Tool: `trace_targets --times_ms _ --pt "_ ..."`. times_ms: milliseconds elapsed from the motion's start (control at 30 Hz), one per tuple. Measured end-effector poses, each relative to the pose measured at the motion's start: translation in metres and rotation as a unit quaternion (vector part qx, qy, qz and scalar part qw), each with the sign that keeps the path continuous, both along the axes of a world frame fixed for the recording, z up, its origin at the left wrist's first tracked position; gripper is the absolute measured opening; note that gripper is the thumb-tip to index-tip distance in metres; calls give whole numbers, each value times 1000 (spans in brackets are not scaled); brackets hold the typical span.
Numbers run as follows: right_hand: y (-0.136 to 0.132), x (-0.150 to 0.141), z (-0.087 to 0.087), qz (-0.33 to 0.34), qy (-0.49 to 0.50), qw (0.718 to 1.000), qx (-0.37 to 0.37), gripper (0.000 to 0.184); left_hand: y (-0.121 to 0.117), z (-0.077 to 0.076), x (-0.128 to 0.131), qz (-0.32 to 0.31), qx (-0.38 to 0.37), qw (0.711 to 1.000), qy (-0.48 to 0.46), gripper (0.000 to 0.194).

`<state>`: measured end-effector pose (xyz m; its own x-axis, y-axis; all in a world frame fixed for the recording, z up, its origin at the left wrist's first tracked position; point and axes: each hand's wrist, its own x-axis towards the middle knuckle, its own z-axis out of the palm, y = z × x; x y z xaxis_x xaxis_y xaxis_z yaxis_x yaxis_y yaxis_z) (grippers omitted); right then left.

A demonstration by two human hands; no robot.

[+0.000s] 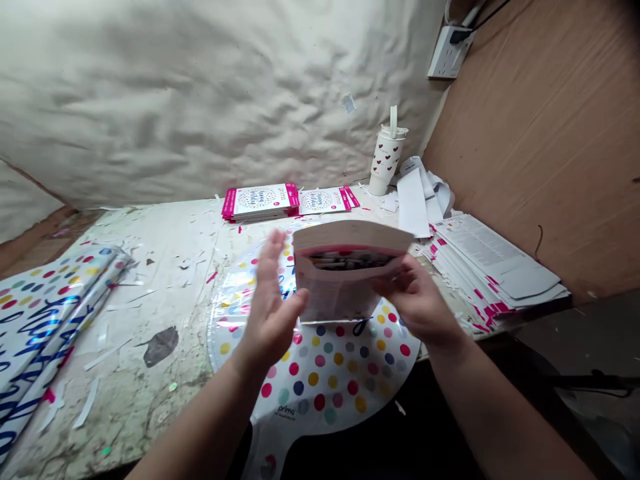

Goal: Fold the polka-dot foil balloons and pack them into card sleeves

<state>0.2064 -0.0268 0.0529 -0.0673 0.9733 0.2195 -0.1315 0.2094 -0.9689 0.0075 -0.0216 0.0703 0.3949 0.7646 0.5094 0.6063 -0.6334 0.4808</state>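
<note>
An open paper envelope [345, 277] with a pink inner rim is held up in front of me, and dark contents show in its mouth. My right hand [417, 300] grips its right side between thumb and fingers. My left hand [270, 307] stands flat and open at the envelope's left edge, seeming to touch it lightly. Below both hands lies a round foil balloon [325, 377] printed with coloured polka dots and a "primo" mark. Its top part is hidden behind the envelope.
Pink-edged printed cards [260, 202] lie stacked at the back of the scrap-strewn worktable [135, 287]. Foil balloons [45, 327] lie at the left. Stacked printed sheets [493, 267] sit at the right, near a heart-patterned white tumbler [385, 160]. A wall socket [450, 53] is above.
</note>
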Motion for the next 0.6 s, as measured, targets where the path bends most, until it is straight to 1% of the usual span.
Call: trace_targets --times_ms 33,67,100,133,267,367,467,533,600 --pt "2 -3 -1 2 -2 1000 4 37 0 -3 2 -21 -41 998 -45 58" --pt "4 -7 -3 3 -1 1000 10 43 0 -5 5 -21 -62 992 -106 62" --pt "5 -10 -4 6 0 1000 19 47 0 -7 7 -15 -72 985 -158 65" --pt "5 -13 -5 11 2 1000 28 48 0 -8 9 -17 -82 980 -179 67" --pt "6 -16 -7 32 6 999 43 47 -4 -7 7 -20 -113 974 -196 66" --pt "5 -15 -4 43 19 998 32 47 -8 -3 4 -31 -146 958 -246 69" --pt "1 -16 4 41 30 998 23 48 -11 2 2 -28 -160 942 -293 74" --pt "0 -14 11 51 18 998 11 46 -12 5 0 -17 -174 929 -326 72" --pt "4 -9 18 64 -1 998 -2 42 -11 7 -5 -24 -239 903 -356 62"
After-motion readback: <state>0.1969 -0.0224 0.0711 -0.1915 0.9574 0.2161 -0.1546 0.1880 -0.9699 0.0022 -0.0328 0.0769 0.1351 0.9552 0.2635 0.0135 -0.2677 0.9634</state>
